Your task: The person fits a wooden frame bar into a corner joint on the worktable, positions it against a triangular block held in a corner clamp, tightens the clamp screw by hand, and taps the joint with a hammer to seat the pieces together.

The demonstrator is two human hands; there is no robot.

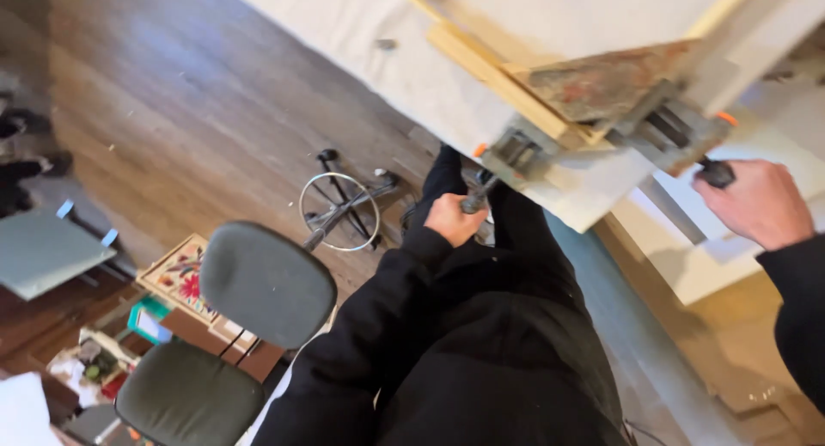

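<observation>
A grey metal corner clamp (601, 124) grips the corner of a pale wooden frame (481, 55) that lies on a white-covered table (378, 33). A rust-stained wedge sits in the clamp's angle. My left hand (453, 219) is closed around the clamp's left screw handle, just under the table's edge. My right hand (756, 204) is closed on the dark knob (715, 173) of the clamp's right screw handle. Black sleeves and black clothes fill the lower middle of the view.
A grey padded office chair (232, 326) stands at lower left. A chair base with a metal ring (340, 210) lies on the brown wood floor. A patterned box (180, 278) and clutter sit at far left, a grey stool top (43, 253) beside them.
</observation>
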